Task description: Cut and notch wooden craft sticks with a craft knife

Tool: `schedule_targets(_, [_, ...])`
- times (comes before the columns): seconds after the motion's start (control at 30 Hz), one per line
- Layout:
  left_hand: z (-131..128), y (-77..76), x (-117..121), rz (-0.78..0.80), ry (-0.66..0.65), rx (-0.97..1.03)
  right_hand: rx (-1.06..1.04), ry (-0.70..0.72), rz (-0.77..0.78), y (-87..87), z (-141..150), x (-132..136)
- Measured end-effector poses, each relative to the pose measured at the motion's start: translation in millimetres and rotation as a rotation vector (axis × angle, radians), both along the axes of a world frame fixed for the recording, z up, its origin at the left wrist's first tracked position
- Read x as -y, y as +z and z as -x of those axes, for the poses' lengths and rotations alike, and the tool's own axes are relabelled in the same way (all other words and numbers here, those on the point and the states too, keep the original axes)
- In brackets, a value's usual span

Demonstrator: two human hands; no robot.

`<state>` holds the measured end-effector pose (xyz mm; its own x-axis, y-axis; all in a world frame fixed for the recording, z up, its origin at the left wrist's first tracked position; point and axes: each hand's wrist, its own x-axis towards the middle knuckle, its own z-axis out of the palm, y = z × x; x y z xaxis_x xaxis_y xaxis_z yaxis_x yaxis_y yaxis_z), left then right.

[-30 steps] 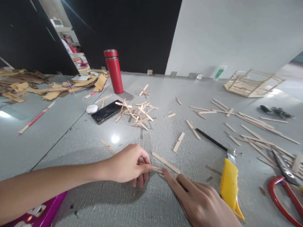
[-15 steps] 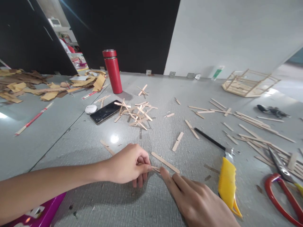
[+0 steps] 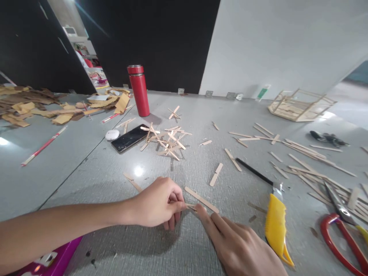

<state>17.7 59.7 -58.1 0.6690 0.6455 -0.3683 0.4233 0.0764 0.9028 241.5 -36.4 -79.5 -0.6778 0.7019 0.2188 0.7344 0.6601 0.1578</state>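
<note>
Between my hands is a small wooden craft stick [image 3: 191, 207], mostly hidden by fingers. My left hand [image 3: 161, 205] pinches its left end just above the grey table. At the other end, my right hand [image 3: 232, 237] has its index fingertip on the stick, with the remaining fingers curled; its thumb is hidden. Just beyond the fingertips lies a flat craft stick [image 3: 201, 199]. A notched craft stick [image 3: 216, 174] rests farther back, and another stick [image 3: 132, 182] lies partly behind my left hand.
A yellow utility knife [image 3: 275, 222] and red-handled scissors [image 3: 340, 230] lie at right, near scattered sticks [image 3: 313, 172]. Ahead are crossed sticks [image 3: 171, 140], a phone [image 3: 129, 138], a white case [image 3: 112, 134] and a red flask [image 3: 139, 92]. A stick frame [image 3: 301, 107] stands back right.
The view has shifted slightly, so the scene sits a little lower. Both hands keep nearly the same pose around the small stick.
</note>
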Motion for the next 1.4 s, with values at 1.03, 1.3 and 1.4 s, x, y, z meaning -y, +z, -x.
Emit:
schedule_targets(1.03, [2.5,-0.9,-1.6,-0.021,-0.026,0.012,-0.054,-0.024,0.107,-0.2,-5.0,1.4])
schedule_targets(1.3, [0.1,1.6,-1.3,-0.001,-0.013,0.003,-0.107,-0.016,0.167,-1.2,-10.3,0.4])
schedule_targets(1.4, [0.3,1.3,-1.1,-0.004,-0.01,0.007,-0.113,-0.008,0.166,-1.8,-9.9,-0.5])
